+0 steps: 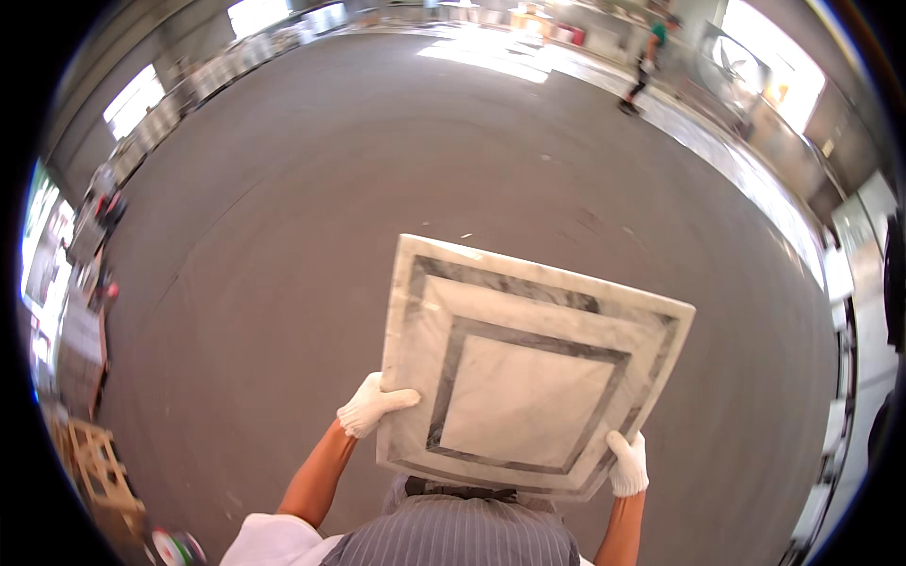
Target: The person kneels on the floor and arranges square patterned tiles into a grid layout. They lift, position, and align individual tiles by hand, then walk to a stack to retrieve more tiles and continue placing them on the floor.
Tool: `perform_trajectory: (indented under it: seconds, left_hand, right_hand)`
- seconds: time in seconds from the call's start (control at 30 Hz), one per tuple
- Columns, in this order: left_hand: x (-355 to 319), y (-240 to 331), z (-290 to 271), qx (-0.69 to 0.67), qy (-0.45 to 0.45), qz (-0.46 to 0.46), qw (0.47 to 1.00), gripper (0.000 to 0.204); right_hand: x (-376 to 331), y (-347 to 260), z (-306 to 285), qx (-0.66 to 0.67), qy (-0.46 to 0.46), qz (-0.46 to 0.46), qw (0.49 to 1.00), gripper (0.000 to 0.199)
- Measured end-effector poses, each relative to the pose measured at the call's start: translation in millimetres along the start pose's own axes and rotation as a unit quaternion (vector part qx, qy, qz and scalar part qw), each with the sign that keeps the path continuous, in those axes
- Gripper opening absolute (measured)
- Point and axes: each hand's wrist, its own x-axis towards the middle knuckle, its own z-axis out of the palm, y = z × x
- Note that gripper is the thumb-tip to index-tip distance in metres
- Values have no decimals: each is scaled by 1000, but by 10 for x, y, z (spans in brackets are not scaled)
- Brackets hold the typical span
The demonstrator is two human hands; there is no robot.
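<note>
A square marble slab (pixel 528 404), white with grey veins and two dark grey inlaid square bands, is held up in front of my waist. It tilts a little, its far left corner higher in the picture than its far right one. My left hand (pixel 374 406), in a white knit glove, grips the left edge with the thumb on the top face. On the right edge, near the close corner, my right hand (pixel 628 464) is closed in a matching glove, thumb on top. The fingers of both hands are hidden under the slab.
Grey floor (pixel 283 236) spreads around me. At the far right a person (pixel 649 61) in a green top stands near a large fan (pixel 734 68). A wooden pallet (pixel 102 462) lies at the lower left, by a round spool-like object (pixel 177 547). Stacked goods (pixel 226 77) line the far left wall.
</note>
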Motion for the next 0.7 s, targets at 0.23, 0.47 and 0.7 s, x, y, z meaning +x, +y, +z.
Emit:
perform_trajectory:
  seconds: [0.23,0.47,0.7]
  left_hand:
    - [25,-11,150,-20,10,3,1000,51]
    - [-226,-165,276,-34,22,-1,999,52]
    - [-218,-131,333,-36,18,-24,999,49]
  right_hand:
    - [15,-199,-77,2,-7,-2,1000,37]
    - [-56,-264,-190,-14,-25,33,999,35]
    - [-92,-469,-191,-54,-7,51,997,34]
